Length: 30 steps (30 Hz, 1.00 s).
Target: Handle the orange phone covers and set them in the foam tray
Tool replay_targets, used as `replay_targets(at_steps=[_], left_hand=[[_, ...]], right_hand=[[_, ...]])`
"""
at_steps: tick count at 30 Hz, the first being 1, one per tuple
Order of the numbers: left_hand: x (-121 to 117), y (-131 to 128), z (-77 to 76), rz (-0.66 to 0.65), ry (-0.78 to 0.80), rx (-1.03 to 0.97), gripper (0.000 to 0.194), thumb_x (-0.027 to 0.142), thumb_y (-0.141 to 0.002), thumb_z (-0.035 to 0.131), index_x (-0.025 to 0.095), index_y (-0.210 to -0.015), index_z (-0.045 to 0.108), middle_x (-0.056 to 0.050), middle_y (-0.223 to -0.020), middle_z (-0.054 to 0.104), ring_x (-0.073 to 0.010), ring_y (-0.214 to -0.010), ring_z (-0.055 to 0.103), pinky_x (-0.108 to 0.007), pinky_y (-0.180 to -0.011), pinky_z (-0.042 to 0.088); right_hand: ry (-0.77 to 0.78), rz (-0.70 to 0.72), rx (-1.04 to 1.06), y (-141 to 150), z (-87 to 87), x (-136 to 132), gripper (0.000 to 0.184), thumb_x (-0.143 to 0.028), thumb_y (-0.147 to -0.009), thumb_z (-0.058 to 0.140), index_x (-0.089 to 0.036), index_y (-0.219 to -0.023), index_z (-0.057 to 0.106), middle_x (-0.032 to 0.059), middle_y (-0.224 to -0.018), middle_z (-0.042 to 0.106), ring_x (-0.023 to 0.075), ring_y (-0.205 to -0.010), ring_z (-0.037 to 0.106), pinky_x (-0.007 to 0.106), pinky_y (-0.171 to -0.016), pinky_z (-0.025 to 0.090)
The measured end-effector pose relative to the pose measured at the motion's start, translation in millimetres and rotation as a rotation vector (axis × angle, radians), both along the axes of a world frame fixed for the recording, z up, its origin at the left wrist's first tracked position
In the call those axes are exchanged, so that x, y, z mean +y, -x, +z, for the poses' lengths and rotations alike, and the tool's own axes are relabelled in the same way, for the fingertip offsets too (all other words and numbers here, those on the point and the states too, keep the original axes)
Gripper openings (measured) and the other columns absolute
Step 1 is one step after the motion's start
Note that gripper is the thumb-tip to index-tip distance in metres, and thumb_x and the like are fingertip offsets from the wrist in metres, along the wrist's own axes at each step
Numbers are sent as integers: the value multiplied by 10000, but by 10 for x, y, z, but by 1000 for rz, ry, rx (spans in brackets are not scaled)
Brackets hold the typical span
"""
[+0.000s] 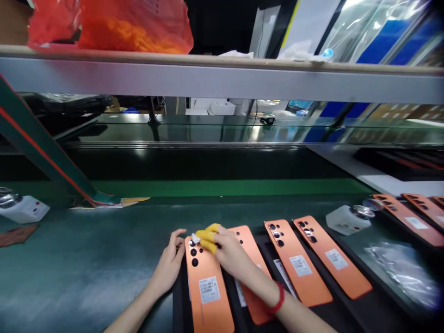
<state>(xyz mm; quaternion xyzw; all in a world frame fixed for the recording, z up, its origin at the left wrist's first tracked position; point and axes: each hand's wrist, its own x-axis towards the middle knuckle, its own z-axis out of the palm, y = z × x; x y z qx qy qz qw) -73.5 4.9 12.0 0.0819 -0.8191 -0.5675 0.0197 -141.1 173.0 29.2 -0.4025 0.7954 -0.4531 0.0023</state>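
Note:
An orange phone [204, 296] lies back up in a black tray [178, 300], its camera lenses and a white printed label showing. My left hand [169, 266] has its fingers curled against the phone's upper left edge. Yellow finger covers are on the fingers of my right hand [225, 249], which pinches a small white wipe [195, 238] against the camera lenses at the phone's top corner. Under my right forearm lies a second orange phone [255, 296], partly hidden. Two more, a third phone [298, 263] and a fourth phone [333, 259], rest in the tray farther right.
A white dispenser bottle [348, 219] stands behind the tray, another bottle [26, 208] at far left near a brown cloth [17, 235]. Clear plastic bags [404, 268] and more orange phones [411, 219] are at right. A shelf [222, 78] crosses overhead; a green post [45, 143] slants down at left.

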Motion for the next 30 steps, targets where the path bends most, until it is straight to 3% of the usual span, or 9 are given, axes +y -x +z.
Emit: replay_targets(at_steps=[3, 7, 10, 14, 19, 22, 25, 27, 30], left_hand=[[-35, 8, -2, -18, -10, 15, 364, 405, -890, 313, 178, -1171, 360, -5, -803, 571, -177, -781, 541, -292, -780, 371], [-76, 58, 7, -30, -2, 3, 317, 387, -879, 318, 170, -1061, 462, -3, -751, 567, -171, -744, 538, -277, -749, 364], [-90, 86, 8, -36, 19, -5, 308, 367, -870, 313, 165, -1033, 479, -20, -781, 589, -178, -794, 561, -280, -780, 365], [-82, 92, 17, -46, 69, -20, 298, 343, -860, 306, 167, -1000, 501, -29, -796, 602, -181, -801, 568, -280, -771, 372], [-67, 88, 44, -71, 155, -2, 269, 295, -820, 286, 181, -762, 523, -45, -788, 579, -202, -801, 539, -304, -756, 369], [-63, 88, 47, -68, 205, 9, 245, 262, -784, 273, 189, -684, 483, -45, -740, 545, -212, -759, 511, -323, -728, 350], [-64, 84, 37, -71, 219, 13, 236, 262, -779, 269, 191, -685, 473, -46, -744, 541, -213, -760, 504, -327, -724, 346], [-66, 79, 31, -79, 222, 10, 245, 273, -787, 269, 190, -696, 480, -49, -753, 547, -215, -772, 505, -327, -728, 346], [-64, 71, 37, -82, 228, 4, 259, 285, -800, 267, 187, -709, 488, -50, -756, 548, -215, -776, 507, -325, -731, 344]], right_hand=[[-52, 144, 199, -36, -81, -76, 310, -50, -879, 421, -191, -962, 684, 76, -908, 586, 171, -842, 523, 293, -728, 500], [-124, 360, 318, 95, -60, 112, 424, 3, -866, 391, -282, -970, 687, 28, -893, 595, 155, -817, 478, 293, -712, 453], [-119, 301, 237, 150, -30, 204, 487, 53, -818, 418, -324, -981, 680, 6, -881, 599, 154, -822, 476, 304, -702, 419], [-67, 126, 158, 80, -46, 196, 410, 15, -832, 452, -280, -1013, 672, 29, -884, 598, 168, -826, 467, 312, -694, 419], [-133, 359, 291, 182, 0, 322, 465, 28, -852, 427, -337, -1015, 665, 0, -875, 609, 170, -923, 479, 348, -779, 384], [-109, 156, 297, 274, -29, 394, 464, 23, -849, 398, -310, -1039, 659, 25, -899, 604, 192, -936, 464, 373, -789, 387], [-2, -81, 256, 226, -115, 286, 316, -89, -877, 471, -264, -1078, 642, 52, -913, 586, 202, -908, 462, 364, -760, 420], [8, -57, 287, 168, -144, 173, 306, -98, -876, 486, -251, -1097, 630, 57, -911, 581, 200, -890, 463, 347, -728, 422], [-47, 117, 403, 164, -115, 130, 376, -33, -867, 449, -280, -1075, 641, 47, -894, 581, 195, -886, 460, 351, -743, 396]])
